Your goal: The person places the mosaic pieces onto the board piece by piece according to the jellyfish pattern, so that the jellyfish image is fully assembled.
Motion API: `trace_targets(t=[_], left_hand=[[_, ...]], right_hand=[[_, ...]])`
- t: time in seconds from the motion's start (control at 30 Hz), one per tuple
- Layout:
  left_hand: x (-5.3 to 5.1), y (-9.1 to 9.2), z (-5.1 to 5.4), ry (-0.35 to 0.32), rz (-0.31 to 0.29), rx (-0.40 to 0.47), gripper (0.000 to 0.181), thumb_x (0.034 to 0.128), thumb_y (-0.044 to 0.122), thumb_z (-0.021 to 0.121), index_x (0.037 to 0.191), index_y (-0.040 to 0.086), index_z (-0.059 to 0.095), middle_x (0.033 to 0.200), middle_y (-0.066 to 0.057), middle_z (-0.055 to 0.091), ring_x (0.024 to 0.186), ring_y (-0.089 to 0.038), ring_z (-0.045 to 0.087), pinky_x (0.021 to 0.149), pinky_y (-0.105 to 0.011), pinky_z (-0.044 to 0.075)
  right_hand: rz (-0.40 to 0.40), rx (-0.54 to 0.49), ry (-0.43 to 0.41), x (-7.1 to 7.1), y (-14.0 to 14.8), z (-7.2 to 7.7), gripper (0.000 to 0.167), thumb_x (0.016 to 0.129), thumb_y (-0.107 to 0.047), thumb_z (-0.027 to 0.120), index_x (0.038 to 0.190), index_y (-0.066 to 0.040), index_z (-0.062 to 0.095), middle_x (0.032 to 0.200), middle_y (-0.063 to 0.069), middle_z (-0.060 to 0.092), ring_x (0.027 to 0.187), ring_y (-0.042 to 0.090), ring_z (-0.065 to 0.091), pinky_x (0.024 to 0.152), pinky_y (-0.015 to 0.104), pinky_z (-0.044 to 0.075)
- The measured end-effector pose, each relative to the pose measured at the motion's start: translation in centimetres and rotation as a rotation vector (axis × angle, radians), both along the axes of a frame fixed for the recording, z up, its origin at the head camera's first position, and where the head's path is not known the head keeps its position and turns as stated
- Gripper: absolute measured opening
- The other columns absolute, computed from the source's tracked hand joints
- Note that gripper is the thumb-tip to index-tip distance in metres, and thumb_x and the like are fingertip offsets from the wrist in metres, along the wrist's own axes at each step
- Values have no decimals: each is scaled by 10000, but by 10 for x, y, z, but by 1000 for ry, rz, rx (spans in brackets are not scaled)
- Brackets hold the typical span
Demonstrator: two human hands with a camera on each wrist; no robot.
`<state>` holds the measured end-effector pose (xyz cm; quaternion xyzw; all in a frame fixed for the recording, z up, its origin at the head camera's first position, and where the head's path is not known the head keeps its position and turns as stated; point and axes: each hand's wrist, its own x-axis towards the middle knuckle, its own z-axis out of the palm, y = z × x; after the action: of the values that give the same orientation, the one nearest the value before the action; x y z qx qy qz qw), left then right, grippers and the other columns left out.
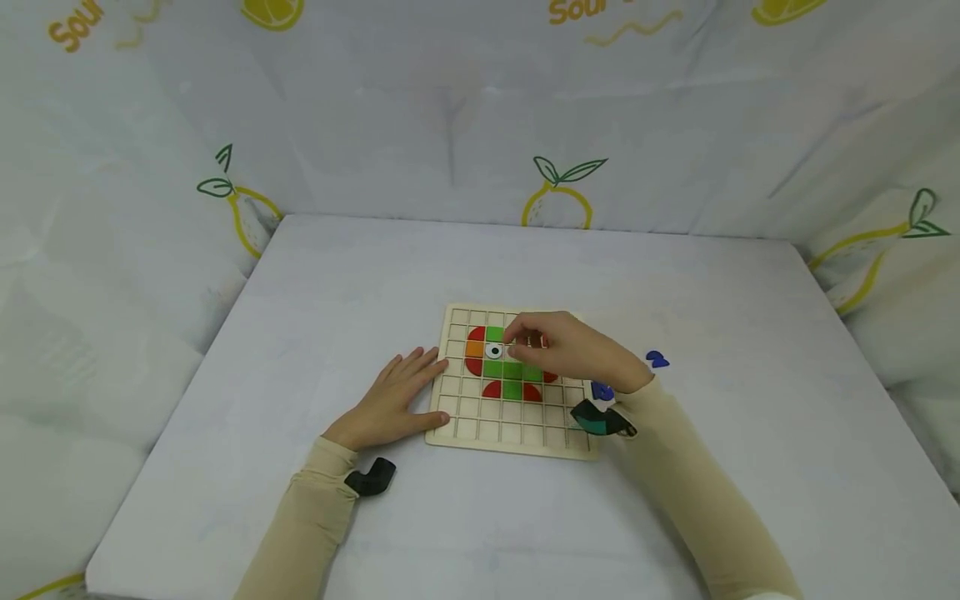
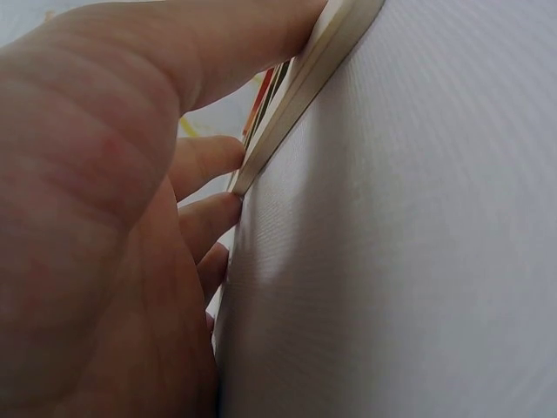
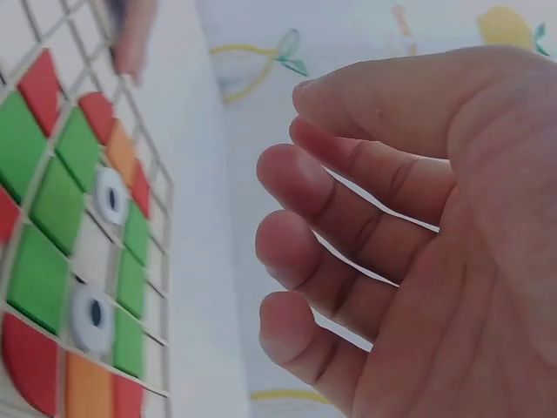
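A pale wooden grid board (image 1: 513,452) lies flat, with red, green and orange pieces set in its squares. On it sits a white eye piece (image 1: 493,351); the right wrist view shows two, an upper one (image 3: 111,197) and a lower one (image 3: 91,318), with a bare square between them. My left hand (image 1: 390,404) rests at the board's left edge, fingers spread and fairly straight; in the left wrist view its thumb and fingers touch the board's rim (image 2: 291,109). Above the pieces hovers my right hand (image 1: 573,346), its fingers (image 3: 287,248) loosely bent and holding nothing.
Blue pieces lie to the board's right: a couple (image 1: 657,359) beyond the right wrist, and another (image 1: 602,391) close to the board's edge, partly under the forearm. White cloth with lemon drawings (image 1: 557,204) hangs behind and beside the white table (image 1: 450,517).
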<state>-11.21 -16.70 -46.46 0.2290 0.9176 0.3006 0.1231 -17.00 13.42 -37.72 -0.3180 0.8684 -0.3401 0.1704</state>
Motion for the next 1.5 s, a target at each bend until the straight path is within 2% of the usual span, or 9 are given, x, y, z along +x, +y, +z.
trace_targets(t=[0.07, 0.23, 0.47, 0.77, 0.93, 1.23, 1.5], left_hand=[[0, 0, -1, 0, 0, -4, 832, 905, 439, 703, 1593, 139, 342, 1705, -74, 210, 1600, -300, 109, 1299, -533, 37], [0, 1, -1, 3, -11, -5, 835, 906, 443, 700, 1592, 133, 341, 1703, -88, 212, 1597, -313, 115, 1297, -542, 46], [-2, 0, -1, 4, -5, -29, 835, 909, 451, 695, 1594, 135, 338, 1704, -86, 211, 1599, -304, 112, 1302, -528, 43], [-2, 0, -2, -7, -5, -17, 832, 909, 450, 699, 1589, 126, 346, 1702, -94, 215, 1599, -312, 111, 1301, -535, 37], [-1, -1, -2, -2, -2, -18, 827, 914, 451, 695, 1590, 126, 345, 1702, -98, 214, 1597, -322, 113, 1297, -548, 43], [1, 0, 0, 6, 2, 2, 822, 909, 437, 709, 1582, 119, 362, 1697, -99, 230, 1595, -325, 121, 1298, -545, 49], [1, 1, 1, 11, -1, 9, 820, 907, 434, 709, 1580, 115, 366, 1696, -99, 233, 1594, -327, 126, 1297, -549, 49]], right_hand=[[-36, -13, -6, 2, 9, 8, 196, 1016, -232, 614, 1174, -132, 671, 942, 48, 675, 850, 180, 579, 724, 284, 528], [-130, 8, 53, 6, 29, 21, 173, 1013, -252, 622, 1159, -181, 680, 967, 12, 679, 903, 174, 582, 788, 336, 518], [-217, 47, 129, 9, 58, 21, 209, 1037, -259, 584, 1180, -164, 701, 1029, 5, 692, 944, 168, 572, 818, 301, 505], [-343, 163, 59, 12, 106, 17, 332, 1034, -341, 579, 1250, -111, 681, 1061, 61, 670, 926, 224, 571, 734, 276, 524], [-410, 238, 41, 5, 129, 13, 372, 1039, -313, 564, 1287, -51, 654, 1130, 125, 669, 1000, 252, 585, 801, 338, 520], [-412, 363, -28, -6, 150, -4, 369, 1017, -250, 578, 1268, 16, 631, 1141, 199, 649, 966, 284, 610, 826, 452, 531], [-401, 447, -111, -7, 157, -13, 308, 967, -205, 628, 1174, 19, 674, 1144, 207, 667, 982, 304, 620, 838, 477, 544]])
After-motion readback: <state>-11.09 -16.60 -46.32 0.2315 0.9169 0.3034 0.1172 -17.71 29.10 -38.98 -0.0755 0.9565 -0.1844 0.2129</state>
